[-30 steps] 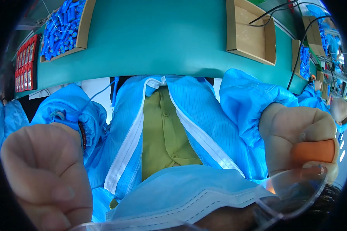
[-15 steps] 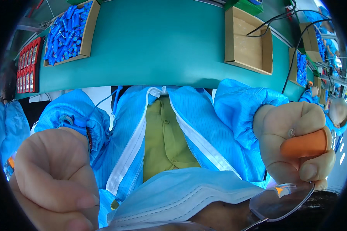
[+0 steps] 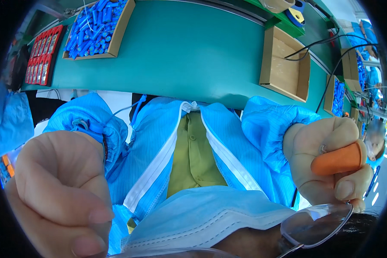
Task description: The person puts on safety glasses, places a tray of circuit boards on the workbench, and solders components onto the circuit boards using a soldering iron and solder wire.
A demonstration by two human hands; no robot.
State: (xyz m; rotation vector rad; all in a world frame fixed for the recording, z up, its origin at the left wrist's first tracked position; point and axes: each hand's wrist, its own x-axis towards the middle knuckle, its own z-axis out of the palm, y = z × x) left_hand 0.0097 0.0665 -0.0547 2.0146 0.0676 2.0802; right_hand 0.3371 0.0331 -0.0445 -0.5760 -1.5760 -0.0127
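My left hand (image 3: 60,185) is raised close to the camera at the lower left, its fingers curled in. Across from it, my right hand (image 3: 331,163) is also up and closed, with an orange finger cot (image 3: 339,159) over one finger. Its fingertips are beside the rim of a pair of glasses (image 3: 316,228). Whatever either hand may grip is hidden. Blue sleeves with gathered cuffs cover both forearms, and a blue cord (image 3: 127,105) runs from a band at my left wrist.
Across the green bench (image 3: 189,51), a cardboard box (image 3: 124,30) full of blue cylindrical cells stands left, beside red trays (image 3: 42,56). An open cardboard box (image 3: 284,84) sits right, with black cables (image 3: 318,42) over it. More boxes and people are at the far right.
The view has tilted slightly: the left bench items sit further right and higher, the right box further right and lower. Both hands stay closed and nearly in place in the picture.
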